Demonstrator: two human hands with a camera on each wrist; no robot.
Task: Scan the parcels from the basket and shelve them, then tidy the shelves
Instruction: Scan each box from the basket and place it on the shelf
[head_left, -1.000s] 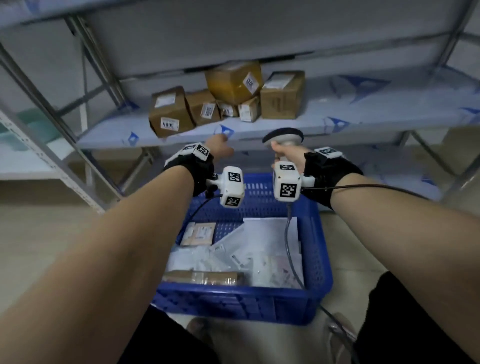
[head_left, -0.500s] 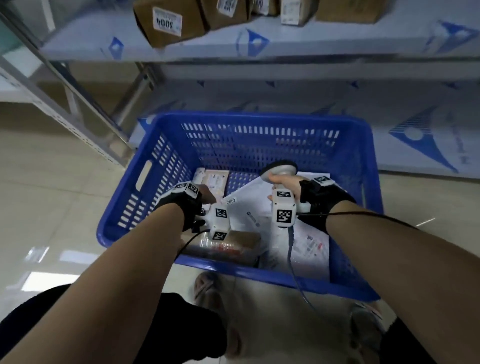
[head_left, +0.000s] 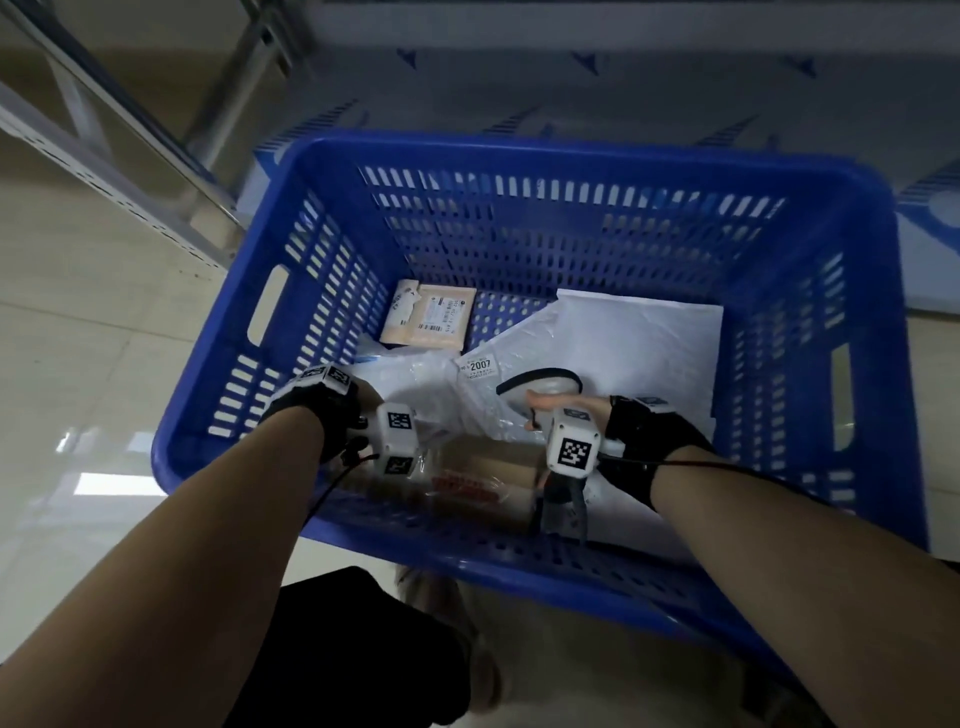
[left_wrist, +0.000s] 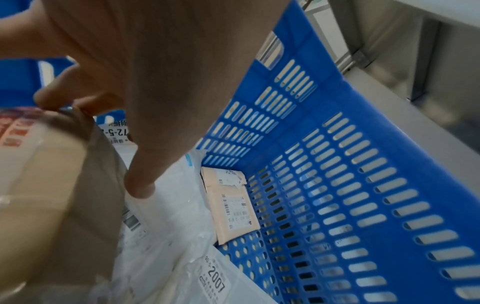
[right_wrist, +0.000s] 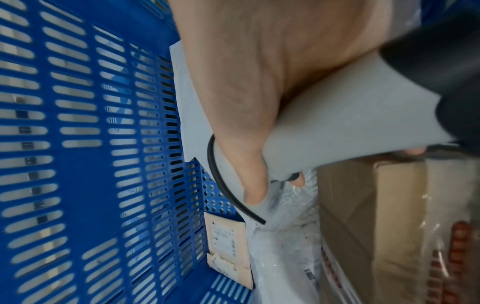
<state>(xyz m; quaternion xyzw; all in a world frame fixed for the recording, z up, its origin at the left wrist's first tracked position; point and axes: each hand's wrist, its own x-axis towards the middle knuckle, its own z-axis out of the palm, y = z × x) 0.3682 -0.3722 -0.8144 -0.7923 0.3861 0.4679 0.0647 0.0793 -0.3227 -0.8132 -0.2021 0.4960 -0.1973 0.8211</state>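
A blue plastic basket stands on the floor, and both my hands are inside it. At its near edge lies a taped brown cardboard box. My left hand grips one end of the box, fingers curled over its top edge and thumb down its side. My right hand holds a grey barcode scanner by the handle, above a white mailer labelled 2007. A small beige envelope lies flat at the far left.
Grey metal shelf uprights rise behind the basket's left corner, and a low shelf board runs behind it. Pale tiled floor lies to the left. The scanner's black cable trails along my right forearm.
Both hands came down from the shelf of boxes into the basket, and my view tilted down with them. The left hand has taken hold of the cardboard box.
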